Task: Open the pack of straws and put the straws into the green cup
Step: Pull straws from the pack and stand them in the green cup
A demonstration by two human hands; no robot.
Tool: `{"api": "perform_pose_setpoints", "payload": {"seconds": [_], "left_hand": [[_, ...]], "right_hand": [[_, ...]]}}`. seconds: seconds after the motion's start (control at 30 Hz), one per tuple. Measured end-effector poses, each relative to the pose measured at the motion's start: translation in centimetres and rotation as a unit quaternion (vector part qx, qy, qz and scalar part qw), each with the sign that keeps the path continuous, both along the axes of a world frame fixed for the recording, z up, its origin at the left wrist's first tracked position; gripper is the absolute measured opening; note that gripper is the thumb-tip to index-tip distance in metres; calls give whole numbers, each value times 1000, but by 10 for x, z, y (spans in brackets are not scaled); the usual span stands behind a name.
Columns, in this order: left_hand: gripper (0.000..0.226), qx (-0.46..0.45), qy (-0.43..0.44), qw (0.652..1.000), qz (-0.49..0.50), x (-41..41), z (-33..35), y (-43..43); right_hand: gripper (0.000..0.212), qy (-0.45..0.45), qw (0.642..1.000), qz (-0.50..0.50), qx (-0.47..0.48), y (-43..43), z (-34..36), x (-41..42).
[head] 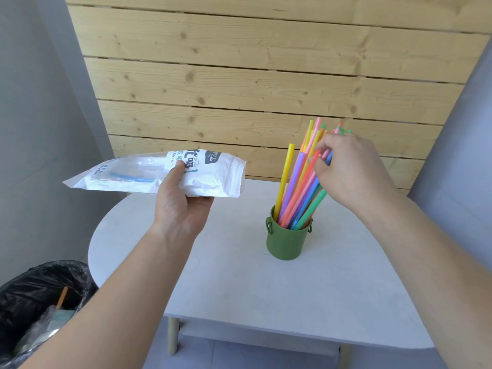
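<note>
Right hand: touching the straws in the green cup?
Touching. Head view: the right hand curls its fingers round the straws standing in the green cup.

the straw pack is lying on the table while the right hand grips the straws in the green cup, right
No. The head view shows the straw pack held up off the table by the left hand, not lying on it. The right hand does grip the straws in the green cup.

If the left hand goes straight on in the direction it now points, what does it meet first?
Probably the wooden wall. The left hand, holding the pack, points away over the table; the green cup stands to its right. Depth is unclear.
</note>
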State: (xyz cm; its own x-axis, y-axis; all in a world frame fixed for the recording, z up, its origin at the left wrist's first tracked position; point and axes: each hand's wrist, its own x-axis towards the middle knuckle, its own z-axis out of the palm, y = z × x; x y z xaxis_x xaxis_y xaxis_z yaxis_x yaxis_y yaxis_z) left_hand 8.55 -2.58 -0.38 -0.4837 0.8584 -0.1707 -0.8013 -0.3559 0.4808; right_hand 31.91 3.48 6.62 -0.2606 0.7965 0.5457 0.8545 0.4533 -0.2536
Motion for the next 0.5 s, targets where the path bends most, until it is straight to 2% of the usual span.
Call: {"api": "perform_pose_setpoints", "payload": {"seconds": [0.17, 0.33, 0.5], "left_hand": [[13, 1, 2, 1000, -3, 1, 1, -1], [14, 1, -2, 1000, -2, 1, 2, -1], [13, -3, -3, 1000, 0, 1, 3, -2]], "right_hand": [[12, 1, 1000, 1, -22, 1, -2, 1], [12, -5, 996, 45, -77, -2, -4, 3], [28, 9, 997, 64, -46, -3, 4, 10]]}}
